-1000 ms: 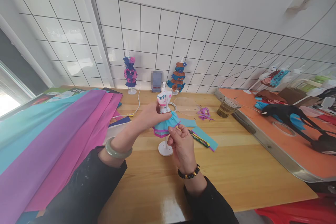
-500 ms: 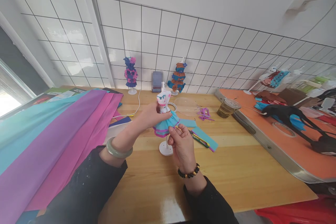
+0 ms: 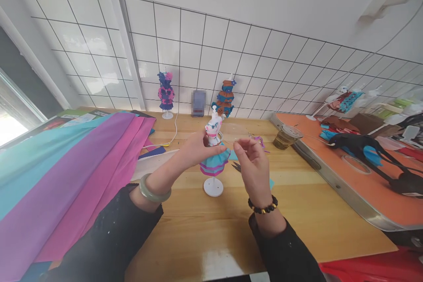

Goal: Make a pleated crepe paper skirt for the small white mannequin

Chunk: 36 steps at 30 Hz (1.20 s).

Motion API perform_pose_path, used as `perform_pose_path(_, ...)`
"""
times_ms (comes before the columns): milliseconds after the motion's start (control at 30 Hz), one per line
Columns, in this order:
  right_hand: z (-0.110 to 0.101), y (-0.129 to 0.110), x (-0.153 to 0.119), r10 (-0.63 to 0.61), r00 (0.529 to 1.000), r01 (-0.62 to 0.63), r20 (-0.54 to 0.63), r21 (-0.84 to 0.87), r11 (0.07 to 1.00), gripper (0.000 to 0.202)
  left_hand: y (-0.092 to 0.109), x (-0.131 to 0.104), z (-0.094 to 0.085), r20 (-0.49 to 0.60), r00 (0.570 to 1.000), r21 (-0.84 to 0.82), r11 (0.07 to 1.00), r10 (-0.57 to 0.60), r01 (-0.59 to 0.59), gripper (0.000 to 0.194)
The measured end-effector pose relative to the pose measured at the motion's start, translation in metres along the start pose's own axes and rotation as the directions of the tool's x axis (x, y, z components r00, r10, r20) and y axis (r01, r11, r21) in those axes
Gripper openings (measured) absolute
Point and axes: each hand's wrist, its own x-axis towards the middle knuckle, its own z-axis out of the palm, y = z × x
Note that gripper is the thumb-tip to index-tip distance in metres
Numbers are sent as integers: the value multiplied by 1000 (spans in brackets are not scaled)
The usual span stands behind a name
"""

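Note:
A small white dress form (image 3: 214,128) with pink and teal marks stands on a round white base (image 3: 213,187). Round its waist sits a pleated light blue skirt (image 3: 216,163) with purple bands. My left hand (image 3: 194,150) grips the form and the skirt's top from the left, thumb across the front. To the right, apart from the skirt, my right hand (image 3: 254,163) is raised with thumb and forefinger pinched together; what they hold, if anything, is too small to make out. Scissor-like dark tips (image 3: 236,166) show beside that hand.
Coloured sheets (image 3: 82,158) cover the left side. Two decorated forms (image 3: 166,92) (image 3: 226,97) and a phone (image 3: 198,103) stand by the tiled wall. A lidded cup (image 3: 287,135) is at right, beside an orange surface (image 3: 330,167) bearing a black bag (image 3: 363,145).
My right hand has moved right and up, away from the skirt's hem. The dress form has shifted slightly right and tilts a little, with my left hand still on it.

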Motion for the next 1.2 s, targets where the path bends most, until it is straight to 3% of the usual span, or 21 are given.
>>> perform_pose_path(133, 4, -21, 16, -10, 971, 36, 241, -102, 994, 38, 11, -8, 10, -29, 997, -9, 997, 77, -77, 48)
perform_pose_path(200, 9, -27, 21, -6, 953, 51, 303, -139, 989, 43, 17, -12, 16, -46, 990, -27, 991, 132, -134, 41)
perform_pose_path(333, 11, -30, 26, 5, 956, 64, 293, -223, 973, 39, 21, -15, 21, -40, 982, -39, 982, 184, -186, 31)
perform_pose_path(500, 0, -25, 31, 10, 943, 24, 333, -97, 995, 36, 12, -9, 9, 53, 987, -14, 988, 155, -154, 46)
perform_pose_path(700, -9, -18, 31, 96, 943, -145, 319, 134, 980, 70, 4, -3, 5, 62, 977, 62, 976, 206, -210, 46)
perform_pose_path(800, -9, -18, 28, 103, 941, -163, 324, 165, 973, 71, 5, -2, 6, 49, 967, 104, 962, 249, -253, 41)
perform_pose_path(1000, -15, -10, 27, 58, 926, -124, 374, 155, 980, 55, 4, -2, 5, 42, 955, 92, 950, 295, -298, 33)
perform_pose_path(1200, -27, 0, 25, -38, 935, 70, 354, -77, 995, 53, -2, 2, 13, -11, 931, 56, 929, 366, -365, 26)
